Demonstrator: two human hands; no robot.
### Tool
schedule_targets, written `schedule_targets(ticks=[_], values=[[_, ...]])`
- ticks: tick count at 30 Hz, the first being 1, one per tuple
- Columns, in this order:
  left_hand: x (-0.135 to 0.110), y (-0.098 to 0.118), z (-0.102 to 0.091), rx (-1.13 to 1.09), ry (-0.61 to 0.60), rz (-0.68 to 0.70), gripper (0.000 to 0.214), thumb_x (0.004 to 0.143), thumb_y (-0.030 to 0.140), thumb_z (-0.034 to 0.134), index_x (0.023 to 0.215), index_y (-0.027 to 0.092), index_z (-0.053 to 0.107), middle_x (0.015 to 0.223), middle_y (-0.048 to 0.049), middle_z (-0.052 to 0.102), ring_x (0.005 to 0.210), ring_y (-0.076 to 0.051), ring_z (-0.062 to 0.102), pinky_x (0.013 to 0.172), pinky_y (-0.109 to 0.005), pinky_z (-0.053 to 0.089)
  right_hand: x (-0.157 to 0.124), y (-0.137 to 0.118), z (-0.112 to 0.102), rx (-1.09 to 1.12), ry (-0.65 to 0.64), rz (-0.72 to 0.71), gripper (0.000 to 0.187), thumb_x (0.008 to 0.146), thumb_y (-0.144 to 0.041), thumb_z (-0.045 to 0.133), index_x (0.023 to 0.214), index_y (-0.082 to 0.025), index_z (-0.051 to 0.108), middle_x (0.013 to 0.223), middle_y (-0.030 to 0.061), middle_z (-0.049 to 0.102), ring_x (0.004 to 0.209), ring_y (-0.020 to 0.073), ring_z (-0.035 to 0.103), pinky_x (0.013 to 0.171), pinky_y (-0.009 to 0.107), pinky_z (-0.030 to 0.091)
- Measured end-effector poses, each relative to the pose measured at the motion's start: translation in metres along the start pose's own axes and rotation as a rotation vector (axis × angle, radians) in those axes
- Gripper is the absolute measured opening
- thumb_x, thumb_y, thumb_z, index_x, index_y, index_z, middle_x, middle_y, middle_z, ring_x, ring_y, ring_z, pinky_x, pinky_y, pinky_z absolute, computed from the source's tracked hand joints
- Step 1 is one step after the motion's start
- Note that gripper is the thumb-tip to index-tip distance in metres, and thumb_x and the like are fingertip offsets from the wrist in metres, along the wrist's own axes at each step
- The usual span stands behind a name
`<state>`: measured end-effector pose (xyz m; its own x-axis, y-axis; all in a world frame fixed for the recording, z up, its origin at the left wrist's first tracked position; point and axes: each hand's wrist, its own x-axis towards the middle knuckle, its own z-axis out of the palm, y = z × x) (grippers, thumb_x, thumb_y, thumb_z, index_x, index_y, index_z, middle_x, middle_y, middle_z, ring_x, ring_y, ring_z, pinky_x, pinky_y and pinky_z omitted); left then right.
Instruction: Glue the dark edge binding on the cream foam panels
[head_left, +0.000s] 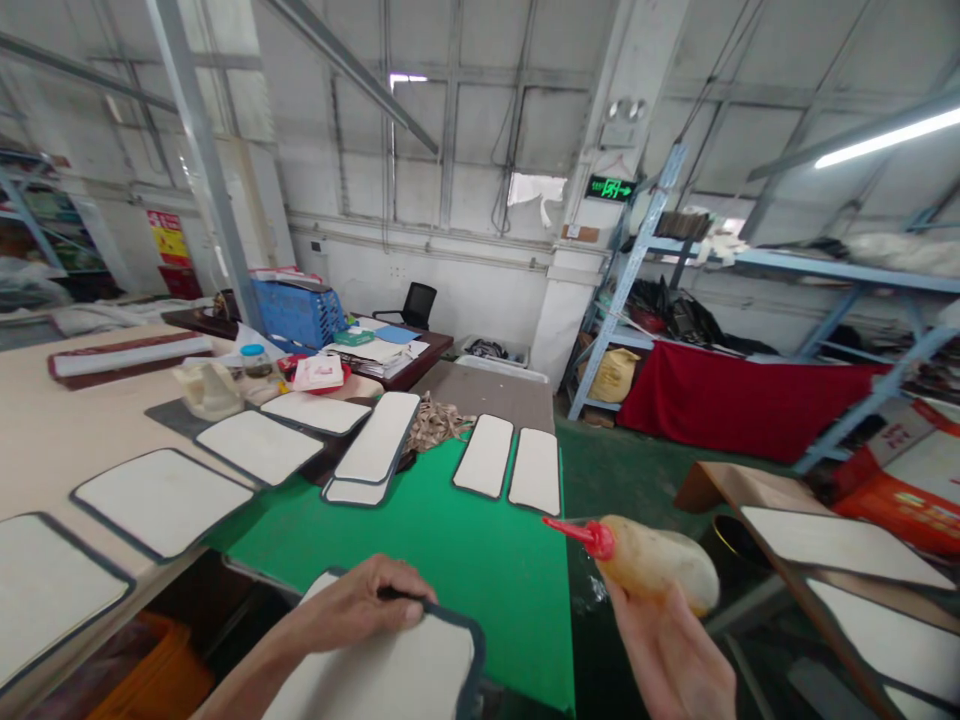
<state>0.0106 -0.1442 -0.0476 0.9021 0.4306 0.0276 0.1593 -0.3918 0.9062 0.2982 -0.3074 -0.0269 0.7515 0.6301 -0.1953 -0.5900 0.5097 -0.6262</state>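
Green mat [517, 580] lies at the middle of a workshop scene, and a person's two bare hands are at its near side. Over its near edge, the left hand [375, 600] pinches the border of a white panel [397, 665] with dark edging, thumb on top and fingers curled at the rim; whether the panel rests on the mat cannot be told. Just right of the mat, the right hand [667, 640] is wrapped around a yellowish bottle [660, 565] from below, holding it tilted on its side, its red nozzle [592, 537] pointing left toward the mat. Two slim panels [535, 470] lie side by side at the mat's far right corner. At its far left edge, two more overlap in a stack [379, 435], beside tan scraps [435, 425]. Left of the mat, four panels [165, 500] lie in a row along a beige table [45, 430]. Beyond the mat, to the left, stand a blue crate [296, 312] and a black chair [418, 303]. Right of the mat, more panels lie on a brown board [750, 483]; red cloth [735, 400] hangs behind it from a shelf [817, 268].
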Motion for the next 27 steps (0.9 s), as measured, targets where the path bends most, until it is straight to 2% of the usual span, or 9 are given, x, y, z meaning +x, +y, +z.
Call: schedule_targets(ticks=[3,6,9,12,16,19,21,24,27], values=[[-0.01,-0.009,-0.006,0.026,0.057,-0.018,0.06,0.089,0.071,0.052,0.093,0.017,0.078,0.072,-0.0019,0.061,0.072,-0.015,0.049,0.065,-0.025,0.034,0.004,0.0,-0.009,-0.058,0.068,0.043,0.068,0.048,-0.034,0.095,0.112,-0.025,0.073,0.127,0.0052,0.069,0.135,0.0296,0.051,0.119,0.051,0.029],[-0.012,-0.001,-0.012,0.077,0.056,-0.004,0.056,0.091,0.067,0.053,0.091,0.017,0.078,0.073,-0.0017,0.063,0.073,-0.016,0.051,0.068,-0.025,0.035,0.008,-0.009,-0.012,-0.164,0.0,0.06,0.049,0.045,-0.033,0.097,0.089,-0.024,0.076,0.114,0.0068,0.073,0.13,0.0322,0.055,0.115,0.048,0.034],[-0.005,0.017,-0.011,0.097,0.011,0.006,0.053,0.09,0.065,0.057,0.089,0.016,0.079,0.071,-0.0024,0.064,0.071,-0.015,0.051,0.066,-0.024,0.036,0.014,-0.027,-0.008,-0.252,-0.199,-0.021,0.064,0.051,-0.028,0.095,0.11,-0.032,0.073,0.124,0.0042,0.07,0.133,0.0286,0.053,0.118,0.046,0.027],[0.006,0.029,0.001,0.057,-0.018,-0.002,0.053,0.087,0.066,0.062,0.089,0.016,0.08,0.069,-0.0031,0.065,0.067,-0.014,0.049,0.063,-0.023,0.036,0.023,-0.043,-0.003,-0.353,-0.394,-0.083,0.08,0.064,-0.028,0.09,0.137,-0.037,0.057,0.137,0.0053,0.062,0.134,0.0283,0.052,0.122,0.05,0.015],[0.015,0.029,0.023,-0.008,-0.03,-0.028,0.054,0.083,0.066,0.067,0.089,0.014,0.081,0.069,-0.0043,0.067,0.063,-0.013,0.049,0.061,-0.023,0.037,0.035,-0.049,-0.001,-0.447,-0.603,-0.073,0.072,0.075,-0.025,0.084,0.14,-0.03,0.055,0.143,0.0125,0.057,0.133,0.0331,0.052,0.12,0.061,0.023],[0.015,0.025,0.031,0.025,-0.016,-0.041,0.051,0.085,0.063,0.066,0.088,0.014,0.081,0.068,-0.0042,0.066,0.063,-0.013,0.049,0.06,-0.023,0.036,0.038,-0.037,-0.008,-0.363,-0.561,-0.046,0.062,0.075,-0.024,0.083,0.134,-0.027,0.061,0.138,0.0125,0.06,0.13,0.0319,0.055,0.117,0.058,0.032],[0.013,0.023,0.03,0.077,0.012,-0.039,0.05,0.087,0.061,0.063,0.088,0.015,0.08,0.07,-0.0041,0.067,0.066,-0.013,0.051,0.061,-0.023,0.036,0.038,-0.022,-0.015,-0.263,-0.439,0.001,0.053,0.069,-0.027,0.086,0.119,-0.026,0.069,0.131,0.0097,0.065,0.126,0.0318,0.058,0.117,0.056,0.033],[0.012,0.021,0.021,0.119,0.059,-0.067,0.047,0.087,0.06,0.063,0.096,0.016,0.079,0.074,-0.0023,0.068,0.067,-0.013,0.052,0.061,-0.022,0.036,0.032,0.0,-0.021,-0.177,-0.21,0.057,0.039,0.057,-0.035,0.092,0.091,-0.026,0.074,0.117,0.0057,0.072,0.12,0.0333,0.061,0.118,0.058,0.029],[0.015,0.024,0.006,0.128,0.083,-0.113,0.047,0.085,0.057,0.067,0.107,0.016,0.076,0.078,-0.0011,0.069,0.066,-0.012,0.052,0.06,-0.021,0.037,0.023,0.006,-0.013,-0.195,-0.135,0.099,0.046,0.05,-0.039,0.094,0.089,-0.026,0.075,0.112,0.007,0.073,0.122,0.036,0.059,0.12,0.06,0.025]])
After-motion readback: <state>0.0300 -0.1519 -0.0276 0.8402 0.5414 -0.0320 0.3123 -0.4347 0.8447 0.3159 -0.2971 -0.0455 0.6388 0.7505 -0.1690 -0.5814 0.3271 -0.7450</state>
